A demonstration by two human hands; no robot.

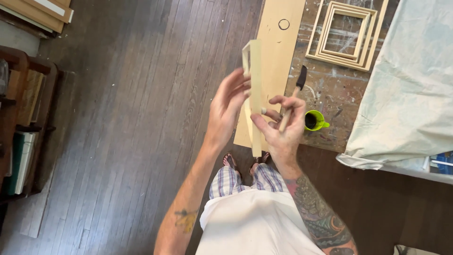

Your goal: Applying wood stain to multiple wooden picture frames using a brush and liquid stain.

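Note:
I hold a small pale wooden frame (255, 80) on edge in front of me. My left hand (227, 106) grips its left side with fingers spread along the wood. My right hand (282, 125) pinches the frame's right edge with the thumb and also holds a paintbrush (295, 94) with a wooden handle and dark bristles pointing up. A green cup (314, 121) with dark liquid stands on the paint-spattered table (337, 89), just right of my right hand.
A long pale board (278, 42) lies on the table's left part. Nested wooden frames (344, 33) lie at the back. A light cloth (410, 80) covers the right side. Dark wood floor (132, 127) lies left, with shelves (23, 118) at the far left.

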